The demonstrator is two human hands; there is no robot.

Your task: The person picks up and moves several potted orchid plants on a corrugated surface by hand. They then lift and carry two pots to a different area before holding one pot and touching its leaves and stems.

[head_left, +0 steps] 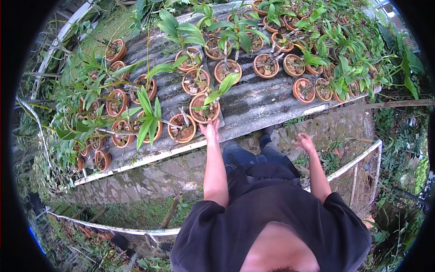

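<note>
Head view: left hand (pixel 210 129) is touching the near rim of a clay orchid pot (pixel 205 109) at the bench's (pixel 253 106) near edge, not clamped; right hand (pixel 306 143) is hanging open, empty. Pot is looking rigid, brittle, moderately heavy; rim grip is seeming safest, leaves fragile.

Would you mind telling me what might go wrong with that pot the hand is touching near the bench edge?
The left hand touches a terracotta pot near the corrugated bench edge; a nudge might tip it off. Its tall leafy shoot could snag. Neighbouring pot sits close and may get knocked.
</note>
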